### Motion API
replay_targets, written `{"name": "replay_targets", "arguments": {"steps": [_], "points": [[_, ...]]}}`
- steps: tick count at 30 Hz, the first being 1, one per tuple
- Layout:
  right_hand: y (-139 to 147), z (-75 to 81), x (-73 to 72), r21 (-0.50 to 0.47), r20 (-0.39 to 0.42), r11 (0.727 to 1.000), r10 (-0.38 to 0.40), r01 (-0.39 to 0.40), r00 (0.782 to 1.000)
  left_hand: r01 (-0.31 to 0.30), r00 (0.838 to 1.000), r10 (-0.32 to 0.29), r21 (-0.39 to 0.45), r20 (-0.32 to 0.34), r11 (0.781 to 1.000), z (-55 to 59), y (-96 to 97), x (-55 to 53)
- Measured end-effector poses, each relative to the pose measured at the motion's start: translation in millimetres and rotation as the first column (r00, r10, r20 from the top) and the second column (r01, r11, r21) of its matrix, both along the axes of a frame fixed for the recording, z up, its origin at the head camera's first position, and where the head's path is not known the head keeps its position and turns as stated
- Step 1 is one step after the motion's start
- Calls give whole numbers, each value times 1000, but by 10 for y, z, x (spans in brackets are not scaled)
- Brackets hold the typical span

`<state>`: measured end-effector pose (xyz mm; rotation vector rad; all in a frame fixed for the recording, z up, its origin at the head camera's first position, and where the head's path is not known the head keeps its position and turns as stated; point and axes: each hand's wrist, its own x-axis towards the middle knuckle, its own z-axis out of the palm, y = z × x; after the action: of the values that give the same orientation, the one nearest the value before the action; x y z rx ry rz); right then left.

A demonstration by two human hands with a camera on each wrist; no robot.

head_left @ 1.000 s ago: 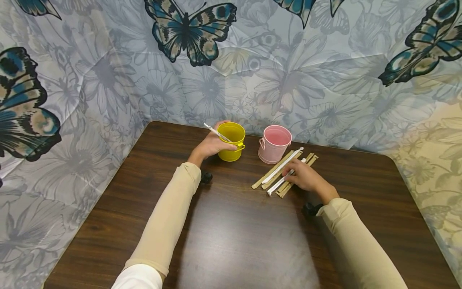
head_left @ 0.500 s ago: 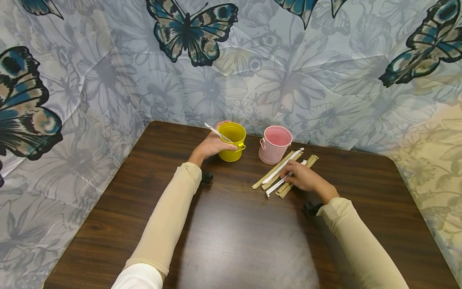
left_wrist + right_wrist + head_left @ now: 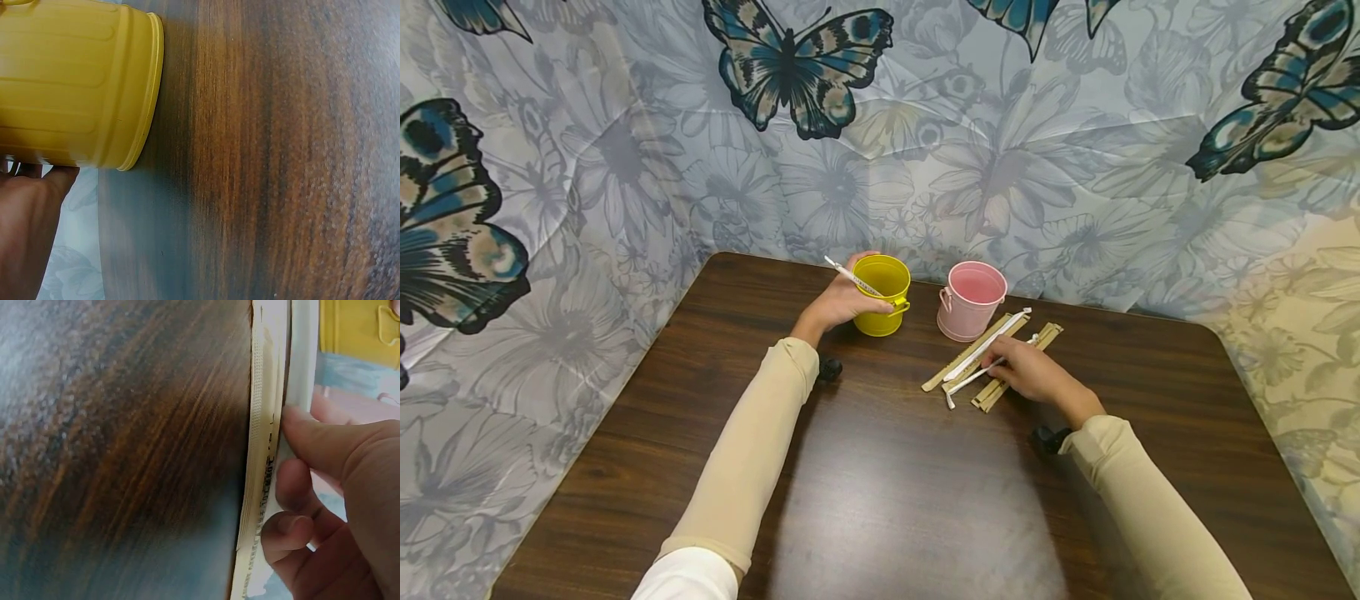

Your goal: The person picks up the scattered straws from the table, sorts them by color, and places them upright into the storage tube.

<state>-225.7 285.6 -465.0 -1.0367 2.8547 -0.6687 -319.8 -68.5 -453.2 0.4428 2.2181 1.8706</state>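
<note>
My left hand grips the side of a small yellow bucket, its thumb along the front near the handle. A white paper-wrapped straw leans out over the bucket's rim. In the left wrist view the yellow bucket has its base close to the tabletop. Thumb and fingers of my right hand pinch another white paper-wrapped straw across its middle. The right wrist view has this straw beside flat brown paper sleeves with print on them. A third white straw lies just left of the fingers.
Between the hands, at the back of the table, stands a pink bucket. Several brown paper sleeves lie slanted in front of it. A butterfly-patterned cloth hangs behind the dark wooden table.
The white straw in my right hand has swung its near end left and now crosses over a brown sleeve. My left hand and the yellow bucket have stayed in place.
</note>
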Motion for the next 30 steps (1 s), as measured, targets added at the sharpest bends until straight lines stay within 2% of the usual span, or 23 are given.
{"name": "replay_targets", "arguments": {"steps": [4, 8, 12, 18, 24, 30], "points": [[-33, 23, 4, -56, -23, 998, -4, 3, 1000, -7, 1000, 7, 2, -11, 1000, 12, 7, 21], [-93, 104, 17, -104, 22, 993, -57, 59, 998, -3, 1000, 3, 8, -18, 1000, 7, 4, 21], [-149, 191, 33, -160, 13, 983, -94, 95, 995, 1, 1000, -1, 12, -29, 1000, -3, 3, 15], [-233, 331, 52, -239, -17, 967, -95, 88, 995, -5, 1000, 5, 16, -17, 1000, -2, 11, 12], [-347, 498, 77, -262, -30, 962, -89, 78, 996, 12, 1000, -11, 13, -25, 1000, -5, 8, 9], [-492, 668, 94, -261, 21, 957, -125, 126, 992, 1, 1000, 0, 16, -30, 1000, 2, 16, 17]]}}
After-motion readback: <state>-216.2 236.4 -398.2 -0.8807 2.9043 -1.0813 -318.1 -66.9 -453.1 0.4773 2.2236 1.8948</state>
